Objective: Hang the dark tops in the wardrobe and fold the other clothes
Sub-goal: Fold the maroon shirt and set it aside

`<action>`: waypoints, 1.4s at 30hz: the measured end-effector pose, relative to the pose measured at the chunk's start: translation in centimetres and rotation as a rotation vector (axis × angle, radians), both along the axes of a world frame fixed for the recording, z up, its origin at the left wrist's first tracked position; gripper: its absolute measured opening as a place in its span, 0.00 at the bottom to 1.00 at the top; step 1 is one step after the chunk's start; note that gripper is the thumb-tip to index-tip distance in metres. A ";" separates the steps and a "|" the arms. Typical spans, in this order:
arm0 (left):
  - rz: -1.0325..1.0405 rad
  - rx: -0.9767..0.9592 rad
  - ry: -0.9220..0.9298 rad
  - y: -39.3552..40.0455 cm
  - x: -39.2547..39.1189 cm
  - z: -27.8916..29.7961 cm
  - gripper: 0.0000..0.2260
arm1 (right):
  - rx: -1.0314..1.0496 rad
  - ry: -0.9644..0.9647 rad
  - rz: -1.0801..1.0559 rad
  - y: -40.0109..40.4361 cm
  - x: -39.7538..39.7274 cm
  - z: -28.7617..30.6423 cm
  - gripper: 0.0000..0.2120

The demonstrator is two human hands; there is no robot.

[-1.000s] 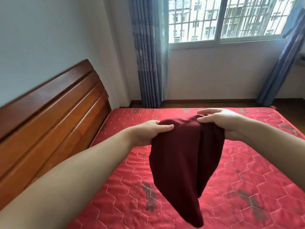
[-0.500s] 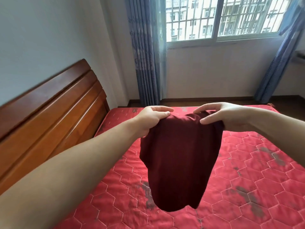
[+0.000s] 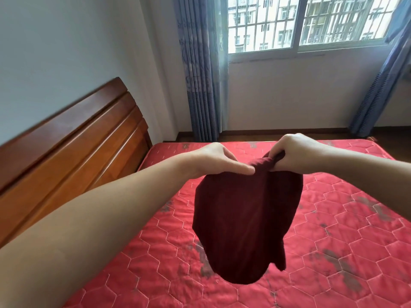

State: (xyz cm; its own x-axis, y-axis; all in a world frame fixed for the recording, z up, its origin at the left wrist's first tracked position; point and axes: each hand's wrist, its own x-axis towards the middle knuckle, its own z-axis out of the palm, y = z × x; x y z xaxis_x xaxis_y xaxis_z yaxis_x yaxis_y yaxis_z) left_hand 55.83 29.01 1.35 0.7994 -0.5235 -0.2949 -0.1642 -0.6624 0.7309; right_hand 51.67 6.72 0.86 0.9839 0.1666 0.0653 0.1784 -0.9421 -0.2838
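A dark maroon garment (image 3: 244, 221) hangs bunched in the air above the red quilted mattress (image 3: 333, 252). My left hand (image 3: 213, 160) pinches its top edge between thumb and straight fingers. My right hand (image 3: 295, 153) grips the gathered top of the cloth with curled fingers, right beside the left hand. The cloth's lower end dangles free, clear of the mattress. No wardrobe or other clothes are in view.
A wooden headboard (image 3: 73, 150) runs along the left wall. Blue curtains (image 3: 200, 70) flank a barred window (image 3: 300, 21) at the far wall, with a strip of dark floor between bed and wall.
My hands have come close together, bunching the garment's top edge. The right hand has changed from straight fingers to a curled grip on the cloth.
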 end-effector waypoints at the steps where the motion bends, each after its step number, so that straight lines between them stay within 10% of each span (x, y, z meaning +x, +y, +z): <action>1: -0.040 0.045 -0.031 -0.2 -0.3 0.2 0.14 | -0.014 -0.009 0.008 -0.2 0.1 0.2 0.03; 8: -0.185 0.353 -0.438 -0.7 -0.1 0.6 0.11 | -0.271 -0.033 0.182 -1.7 0.0 2.2 0.04; 30: -0.284 0.286 -0.325 3.1 1.5 2.1 0.08 | -0.085 0.367 0.215 -1.5 -0.3 3.0 0.12; 42: -0.322 0.027 -0.472 1.2 1.4 2.1 0.02 | -0.179 -0.327 0.254 -0.4 -0.5 1.6 0.09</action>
State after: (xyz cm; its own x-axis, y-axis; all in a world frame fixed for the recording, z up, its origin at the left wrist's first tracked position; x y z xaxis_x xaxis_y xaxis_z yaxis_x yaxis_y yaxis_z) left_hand 57.21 30.23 3.42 0.6489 -0.7598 0.0393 -0.6658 -0.5421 0.5127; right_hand 51.14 6.36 2.50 0.8425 0.4375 0.3142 0.4640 -0.8858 -0.0108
